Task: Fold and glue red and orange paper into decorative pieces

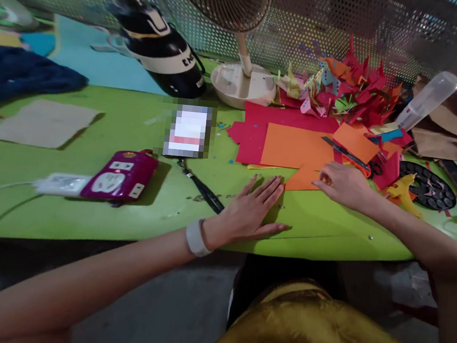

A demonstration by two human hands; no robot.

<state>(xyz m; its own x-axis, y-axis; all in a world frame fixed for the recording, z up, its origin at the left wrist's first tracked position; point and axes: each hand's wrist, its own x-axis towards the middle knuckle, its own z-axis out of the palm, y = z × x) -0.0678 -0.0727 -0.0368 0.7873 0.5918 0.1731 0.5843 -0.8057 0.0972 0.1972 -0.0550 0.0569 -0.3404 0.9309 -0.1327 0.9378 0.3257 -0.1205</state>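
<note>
A small folded piece of orange paper [303, 179] lies on the green table between my hands. My left hand [255, 209] is flat on the table, fingers stretched out, with its fingertips by the paper's left corner. At the paper's right edge, my right hand [342, 183] is closed, thumb and curled fingers pinching the paper there. Just beyond lie a larger orange sheet [295, 145] and red sheets [290, 117]. A utility knife [347, 155] rests on them near my right hand, beside a smaller orange piece [356, 140].
Folded paper cranes [353, 86] are heaped at the back right, near a clear plastic bottle [429, 102]. A fan [243, 84] and a black flask [165, 52] stand behind. Toward the left are a phone [189, 130] with a strap and a purple power strip [120, 177].
</note>
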